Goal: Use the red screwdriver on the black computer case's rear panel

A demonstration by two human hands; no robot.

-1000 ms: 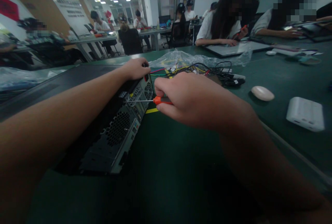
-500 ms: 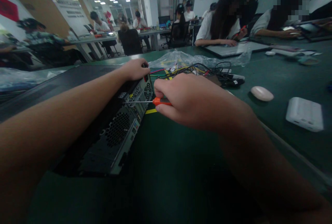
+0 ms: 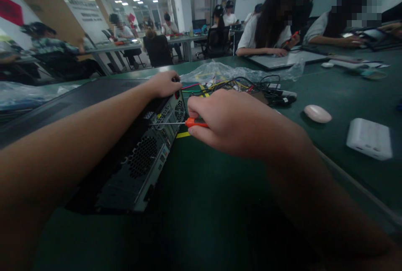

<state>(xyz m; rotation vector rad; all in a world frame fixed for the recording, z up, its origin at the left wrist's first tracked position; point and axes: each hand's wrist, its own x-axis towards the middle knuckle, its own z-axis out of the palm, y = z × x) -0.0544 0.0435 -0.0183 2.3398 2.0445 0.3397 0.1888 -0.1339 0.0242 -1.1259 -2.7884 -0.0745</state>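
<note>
A black desktop computer case [image 3: 109, 89] lies on its side on the green table, its rear panel with fan grilles and ports turned toward the right. My left hand [image 3: 165, 83] grips the top edge at the case's far rear corner, fingers bent over it and partly hidden. In my right hand [image 3: 226, 116] is a screwdriver [image 3: 191, 122] with an orange and black handle. Its thin shaft points left, and the tip meets the rear panel near the top edge, beside a small bracket. The exact spot under the tip is too small to make out.
Behind my right hand lie tangled cables [image 3: 241, 84] and clear plastic wrap [image 3: 216, 70]. A pale oval object [image 3: 318, 113] and a white box-shaped device [image 3: 369, 138] sit at right. Across the table, a person [image 3: 266, 32] works over a flat panel.
Both my hands, the screwdriver and the case keep practically the same positions. In the left background, a seated person's hand has lifted a little.
</note>
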